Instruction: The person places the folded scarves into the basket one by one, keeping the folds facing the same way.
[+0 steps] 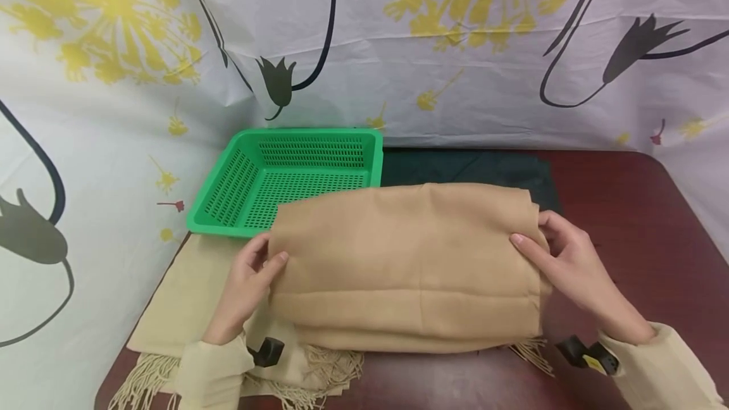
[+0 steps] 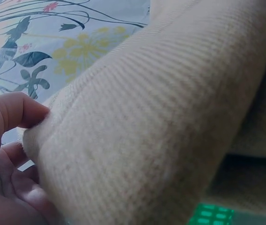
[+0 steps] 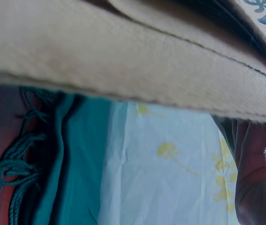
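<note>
A folded tan scarf (image 1: 410,245) hangs stretched between both hands in the middle of the head view, its fringe showing at the lower right. My left hand (image 1: 245,283) pinches its left edge, thumb in front and fingers behind. On the opposite edge, my right hand (image 1: 575,271) grips the folded layers the same way. The left wrist view gives a close look at the ribbed scarf cloth (image 2: 137,108) between thumb and fingers. Across the right wrist view runs a long scarf edge (image 3: 123,61), hiding most of the right fingers.
A green plastic basket (image 1: 219,231) stands at the back left, beyond the tan scarf. Cream fringed scarves (image 1: 182,290) lie at the left, under my left forearm. A dark green scarf (image 1: 467,169) lies along the back of the red-brown table (image 1: 621,220). Patterned cloth (image 1: 410,81) hangs behind.
</note>
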`<state>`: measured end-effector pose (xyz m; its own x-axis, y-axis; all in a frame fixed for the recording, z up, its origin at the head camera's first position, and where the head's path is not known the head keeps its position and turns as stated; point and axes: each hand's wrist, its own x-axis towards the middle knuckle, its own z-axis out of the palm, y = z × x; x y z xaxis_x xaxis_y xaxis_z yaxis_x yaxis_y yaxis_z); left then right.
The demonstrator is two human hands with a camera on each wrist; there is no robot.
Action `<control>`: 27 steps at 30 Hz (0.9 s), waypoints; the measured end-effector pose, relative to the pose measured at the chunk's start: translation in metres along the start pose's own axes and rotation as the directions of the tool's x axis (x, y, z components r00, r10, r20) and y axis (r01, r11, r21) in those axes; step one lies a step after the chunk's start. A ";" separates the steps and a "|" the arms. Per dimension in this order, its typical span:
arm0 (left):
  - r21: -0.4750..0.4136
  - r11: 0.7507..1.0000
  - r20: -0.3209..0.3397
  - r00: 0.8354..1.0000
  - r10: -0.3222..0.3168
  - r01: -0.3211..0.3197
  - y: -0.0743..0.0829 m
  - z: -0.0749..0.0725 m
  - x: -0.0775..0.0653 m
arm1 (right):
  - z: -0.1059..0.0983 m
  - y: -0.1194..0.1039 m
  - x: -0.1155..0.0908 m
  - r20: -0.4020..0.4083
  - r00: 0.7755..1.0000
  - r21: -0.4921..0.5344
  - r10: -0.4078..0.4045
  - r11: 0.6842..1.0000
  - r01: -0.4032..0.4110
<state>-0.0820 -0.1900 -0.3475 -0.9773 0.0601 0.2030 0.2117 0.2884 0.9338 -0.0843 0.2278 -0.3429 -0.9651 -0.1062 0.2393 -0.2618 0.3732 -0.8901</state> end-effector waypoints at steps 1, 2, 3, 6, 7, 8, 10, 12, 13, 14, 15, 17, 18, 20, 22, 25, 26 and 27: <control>0.003 1.000 -0.001 1.000 0.004 -0.004 0.000 -0.001 0.001 | 0.001 0.000 0.002 0.002 1.000 0.005 -0.005 1.000 0.005; 0.006 1.000 -0.003 1.000 0.007 -0.007 0.000 -0.002 0.002 | 0.002 0.000 0.003 0.002 1.000 0.012 -0.008 1.000 0.008; 0.010 1.000 -0.010 1.000 0.008 -0.008 0.000 -0.003 0.002 | 0.004 0.000 0.004 0.001 1.000 0.013 -0.014 1.000 0.014; 0.017 1.000 -0.027 1.000 0.002 -0.001 0.000 -0.006 0.005 | 0.008 0.000 0.008 -0.005 1.000 0.035 -0.025 0.999 0.025; 0.021 1.000 -0.035 0.999 -0.002 0.002 0.000 -0.007 0.005 | 0.009 0.000 0.010 -0.006 1.000 0.045 -0.026 0.999 0.026; 0.023 1.000 -0.043 0.999 -0.004 0.005 0.000 -0.009 0.006 | 0.010 -0.001 0.011 -0.003 1.000 0.058 -0.026 0.998 0.026; 0.018 1.000 -0.051 0.999 -0.009 0.010 0.000 -0.011 0.007 | 0.013 -0.002 0.013 0.001 1.000 0.067 -0.025 0.997 0.025; 0.010 1.000 -0.055 0.998 -0.004 0.005 -0.001 -0.014 0.008 | 0.016 -0.003 0.016 0.008 1.000 0.078 -0.028 0.997 0.027; 0.007 1.000 -0.056 0.998 -0.002 0.002 -0.001 -0.016 0.008 | 0.017 -0.004 0.018 0.010 0.999 0.083 -0.031 0.996 0.031; -0.002 1.000 -0.058 0.998 0.001 -0.001 -0.001 -0.017 0.008 | 0.019 -0.005 0.019 0.010 0.999 0.086 -0.033 0.996 0.032; -0.011 1.000 -0.061 0.998 0.002 -0.003 -0.001 -0.019 0.009 | 0.020 -0.006 0.020 0.009 0.999 0.083 -0.037 0.996 0.036; -0.020 1.000 -0.070 0.998 0.005 -0.007 -0.002 -0.022 0.009 | 0.023 -0.008 0.023 0.008 0.999 0.093 -0.052 0.994 0.051; -0.027 1.000 -0.078 0.997 0.001 -0.003 -0.003 -0.023 0.008 | 0.025 -0.009 0.024 0.008 0.998 0.092 -0.062 0.994 0.061; -0.036 0.999 -0.091 0.996 -0.013 0.010 -0.003 -0.026 0.008 | 0.027 -0.009 0.026 0.013 0.998 0.103 -0.069 0.992 0.067; -0.043 0.999 -0.100 0.995 -0.029 0.025 -0.003 -0.029 0.007 | 0.030 -0.009 0.028 0.023 0.997 0.118 -0.078 0.990 0.075; -0.061 0.997 -0.106 0.993 -0.047 0.040 -0.002 -0.032 0.006 | 0.033 -0.008 0.030 0.029 0.997 0.139 -0.075 0.988 0.070; -0.070 0.997 -0.109 0.993 -0.050 0.043 -0.002 -0.033 0.006 | 0.034 -0.007 0.030 0.030 0.996 0.142 -0.079 0.987 0.074; -0.077 0.996 -0.112 0.992 -0.051 0.043 -0.002 -0.034 0.005 | 0.035 -0.007 0.031 0.028 0.996 0.144 -0.081 0.987 0.076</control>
<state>-0.0875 -0.2225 -0.3380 -0.9805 -0.0621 0.1864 0.1691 0.2161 0.9616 -0.1121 0.1898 -0.3428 -0.9403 -0.1618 0.2994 -0.3308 0.2277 -0.9158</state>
